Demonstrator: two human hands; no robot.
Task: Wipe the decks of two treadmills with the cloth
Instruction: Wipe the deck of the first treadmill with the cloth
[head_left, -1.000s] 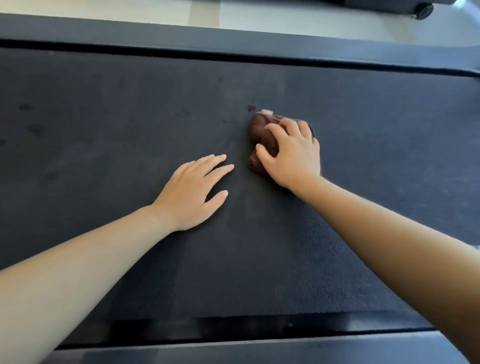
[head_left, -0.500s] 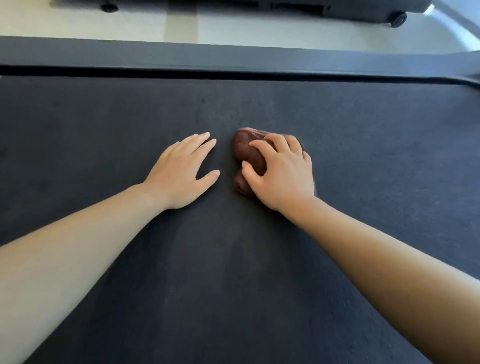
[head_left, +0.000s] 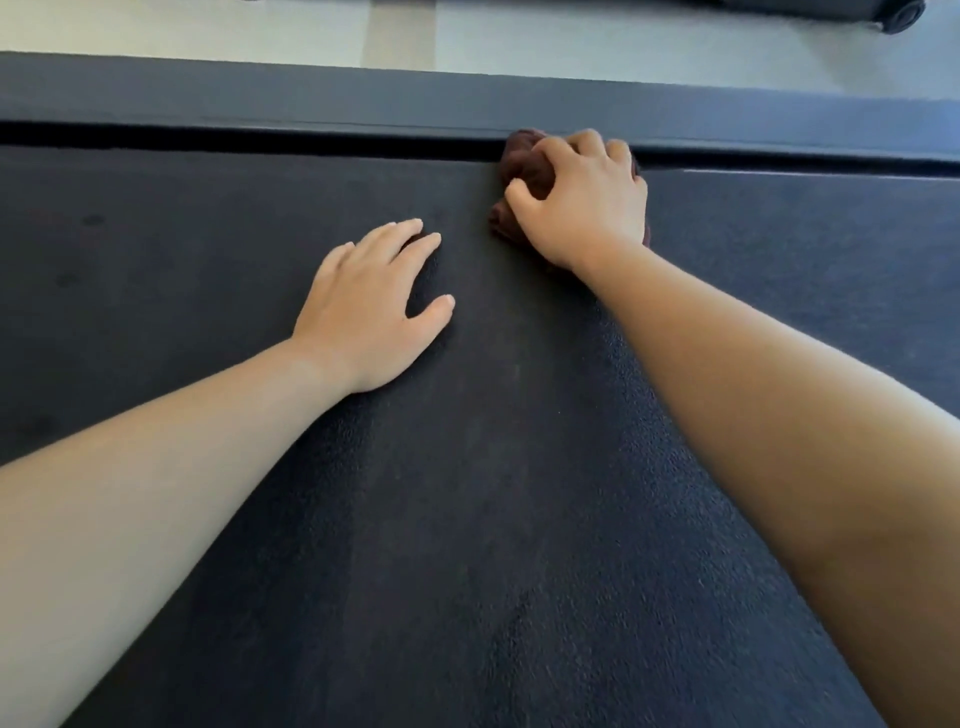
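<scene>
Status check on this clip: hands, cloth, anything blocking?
Right hand holds bunched cloth at far edge of deck, up against the rail. Left hand flat on deck, holding nothing. Only the rail blocks the cloth ahead.

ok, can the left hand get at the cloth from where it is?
Probably yes: only bare belt lies between the left hand and the cloth, though the right hand covers most of it.

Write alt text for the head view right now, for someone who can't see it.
The right hand grips a bunched brown cloth at the far edge of the dark treadmill deck, against the side rail. The left hand rests flat on the deck beside it, fingers straight. Pale floor lies beyond the rail.
</scene>
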